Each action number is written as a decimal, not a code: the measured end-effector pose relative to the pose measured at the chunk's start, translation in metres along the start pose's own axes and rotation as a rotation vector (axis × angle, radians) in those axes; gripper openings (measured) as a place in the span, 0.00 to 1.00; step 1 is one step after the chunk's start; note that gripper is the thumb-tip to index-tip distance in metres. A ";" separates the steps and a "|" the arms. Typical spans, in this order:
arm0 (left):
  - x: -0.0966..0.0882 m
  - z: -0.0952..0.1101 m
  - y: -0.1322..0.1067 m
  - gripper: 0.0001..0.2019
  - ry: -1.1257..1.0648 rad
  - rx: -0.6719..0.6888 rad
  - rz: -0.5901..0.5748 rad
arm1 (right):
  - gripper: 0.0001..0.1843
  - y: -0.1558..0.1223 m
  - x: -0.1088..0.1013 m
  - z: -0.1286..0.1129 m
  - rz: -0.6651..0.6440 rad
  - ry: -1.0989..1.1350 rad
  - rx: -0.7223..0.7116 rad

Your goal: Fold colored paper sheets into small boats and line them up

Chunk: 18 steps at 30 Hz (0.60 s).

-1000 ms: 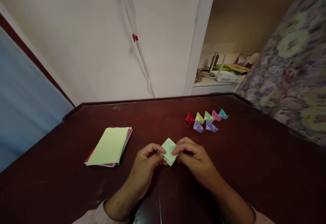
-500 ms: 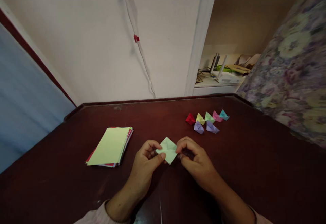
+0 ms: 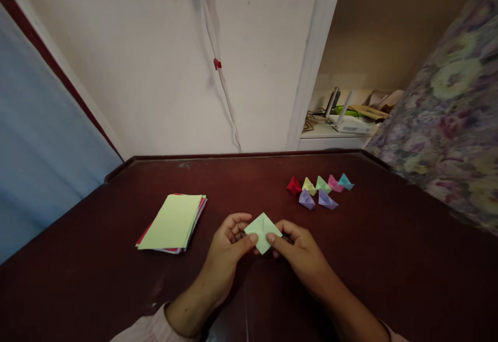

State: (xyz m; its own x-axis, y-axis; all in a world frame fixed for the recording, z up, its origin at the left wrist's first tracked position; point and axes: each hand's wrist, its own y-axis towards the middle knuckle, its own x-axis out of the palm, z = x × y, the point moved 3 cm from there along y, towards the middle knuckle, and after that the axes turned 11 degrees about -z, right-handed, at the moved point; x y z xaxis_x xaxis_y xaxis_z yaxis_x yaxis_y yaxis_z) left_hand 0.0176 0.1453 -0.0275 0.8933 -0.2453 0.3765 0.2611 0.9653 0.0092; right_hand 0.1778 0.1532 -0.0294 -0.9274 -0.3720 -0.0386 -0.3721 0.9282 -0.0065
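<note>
A pale green sheet of paper folded into a small diamond (image 3: 263,228) is held between both hands, one corner pointing away from me. My left hand (image 3: 229,246) pinches its left side, thumb on top and fingers behind. On the right side my right hand (image 3: 299,246) grips it the same way, its thumb pressed near the paper's middle. A crease runs from the far corner down the centre. The fingertips under the paper are mostly hidden.
To the left lies a stack of coloured paper (image 3: 171,222), yellow on top. Several small folded paper boats (image 3: 322,185) stand at the back right of the dark red table (image 3: 116,279). A white router (image 3: 350,124) sits in a wall niche, and a cable (image 3: 225,93) hangs down the wall.
My right thumb has moved from the paper's right corner onto its front face. The folded paper now sits pinched evenly by both thumbs. The camera view has shifted slightly.
</note>
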 end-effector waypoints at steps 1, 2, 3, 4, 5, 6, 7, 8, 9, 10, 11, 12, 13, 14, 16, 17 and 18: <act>0.002 0.001 0.000 0.13 -0.007 -0.019 -0.003 | 0.15 0.000 0.000 -0.001 0.008 -0.001 -0.002; 0.004 0.003 -0.001 0.11 -0.013 -0.038 -0.008 | 0.15 0.000 0.001 -0.002 0.014 0.000 -0.003; 0.006 0.006 -0.001 0.09 -0.018 -0.054 -0.014 | 0.15 -0.001 0.002 -0.004 0.017 0.001 -0.003; 0.009 0.009 -0.002 0.09 -0.022 -0.065 -0.021 | 0.15 -0.003 0.003 -0.008 0.018 0.003 -0.002; 0.012 0.012 -0.004 0.09 -0.024 -0.072 -0.025 | 0.15 -0.006 0.005 -0.012 0.018 0.006 0.001; 0.014 0.015 -0.007 0.09 -0.026 -0.072 -0.028 | 0.15 -0.009 0.007 -0.017 0.017 0.008 0.004; 0.017 0.018 -0.010 0.09 -0.025 -0.069 -0.029 | 0.15 -0.014 0.009 -0.022 0.017 0.009 0.007; 0.020 0.022 -0.014 0.09 -0.023 -0.063 -0.029 | 0.15 -0.020 0.011 -0.026 0.018 0.009 0.007; 0.022 0.024 -0.020 0.09 -0.021 -0.058 -0.033 | 0.15 -0.026 0.014 -0.031 0.022 0.009 0.006; 0.025 0.026 -0.026 0.09 -0.017 -0.055 -0.037 | 0.15 -0.033 0.016 -0.034 0.032 0.011 0.002; 0.028 0.026 -0.033 0.09 -0.016 -0.053 -0.040 | 0.15 -0.041 0.019 -0.037 0.044 0.018 -0.005; 0.030 0.026 -0.041 0.09 -0.021 -0.054 -0.042 | 0.16 -0.047 0.023 -0.038 0.056 0.027 -0.015; 0.033 0.025 -0.049 0.09 -0.034 -0.055 -0.042 | 0.16 -0.054 0.027 -0.039 0.067 0.040 -0.028; 0.035 0.023 -0.057 0.08 -0.054 -0.056 -0.039 | 0.16 -0.060 0.031 -0.038 0.076 0.055 -0.039; 0.037 0.018 -0.072 0.08 -0.110 -0.057 -0.025 | 0.17 -0.070 0.041 -0.035 0.083 0.093 -0.050; 0.038 0.015 -0.079 0.08 -0.135 -0.055 -0.014 | 0.17 -0.074 0.046 -0.032 0.082 0.115 -0.048; 0.038 0.012 -0.086 0.08 -0.151 -0.050 -0.001 | 0.17 -0.077 0.050 -0.030 0.083 0.132 -0.044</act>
State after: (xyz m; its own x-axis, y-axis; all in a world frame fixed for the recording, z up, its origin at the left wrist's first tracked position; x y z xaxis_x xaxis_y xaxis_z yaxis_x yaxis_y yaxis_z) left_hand 0.0243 0.0543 -0.0028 0.8288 -0.2257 0.5120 0.2827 0.9586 -0.0351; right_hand 0.1588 0.0624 -0.0012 -0.9508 -0.2950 0.0946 -0.2930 0.9555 0.0354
